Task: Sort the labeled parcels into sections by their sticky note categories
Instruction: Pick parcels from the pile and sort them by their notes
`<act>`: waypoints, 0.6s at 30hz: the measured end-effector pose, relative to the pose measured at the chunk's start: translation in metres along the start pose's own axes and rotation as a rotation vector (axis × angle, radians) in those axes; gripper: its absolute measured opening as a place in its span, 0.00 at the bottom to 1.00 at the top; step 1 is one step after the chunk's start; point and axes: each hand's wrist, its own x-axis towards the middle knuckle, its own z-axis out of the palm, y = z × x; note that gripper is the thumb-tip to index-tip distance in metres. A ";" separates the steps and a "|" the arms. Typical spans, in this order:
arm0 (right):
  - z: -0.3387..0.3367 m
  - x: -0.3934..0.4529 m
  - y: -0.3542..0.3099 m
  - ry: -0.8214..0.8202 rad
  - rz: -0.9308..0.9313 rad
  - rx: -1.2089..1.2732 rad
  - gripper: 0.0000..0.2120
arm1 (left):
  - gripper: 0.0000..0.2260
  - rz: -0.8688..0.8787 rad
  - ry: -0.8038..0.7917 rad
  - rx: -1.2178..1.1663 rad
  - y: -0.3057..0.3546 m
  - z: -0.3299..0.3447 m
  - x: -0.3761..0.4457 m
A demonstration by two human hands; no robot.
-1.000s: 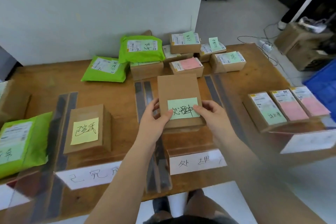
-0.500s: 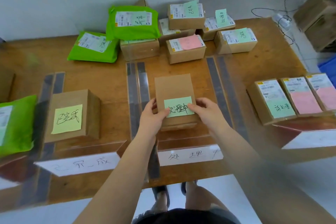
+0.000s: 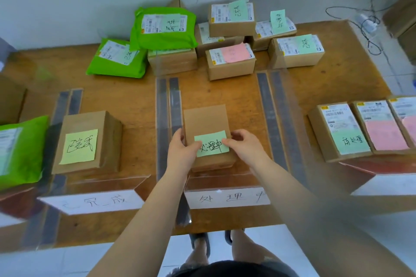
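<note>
Box with green note, frame centre, lying in middle section of table. Gripped at both sides: left hand curled on left edge, right hand on right edge, thumbs touching note.

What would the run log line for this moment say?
left hand: holds box | right hand: holds box | box: green note, middle section | table: unsorted parcels at back

A parcel-sorting room is indicated: a taped-off wooden table, labelled cardboard parcels at 12 o'clock, stored cartons at 2 o'clock.
</note>
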 end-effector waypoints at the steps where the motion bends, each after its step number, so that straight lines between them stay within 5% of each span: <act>1: -0.002 -0.001 -0.003 0.001 -0.010 -0.026 0.25 | 0.22 0.031 0.010 0.021 0.004 0.000 -0.001; 9: -0.056 -0.011 -0.075 0.076 -0.258 -0.151 0.26 | 0.33 0.357 0.054 0.443 0.090 -0.016 -0.004; 18: -0.129 -0.010 -0.166 0.215 -0.509 -0.521 0.29 | 0.27 0.547 0.200 0.955 0.190 -0.010 -0.018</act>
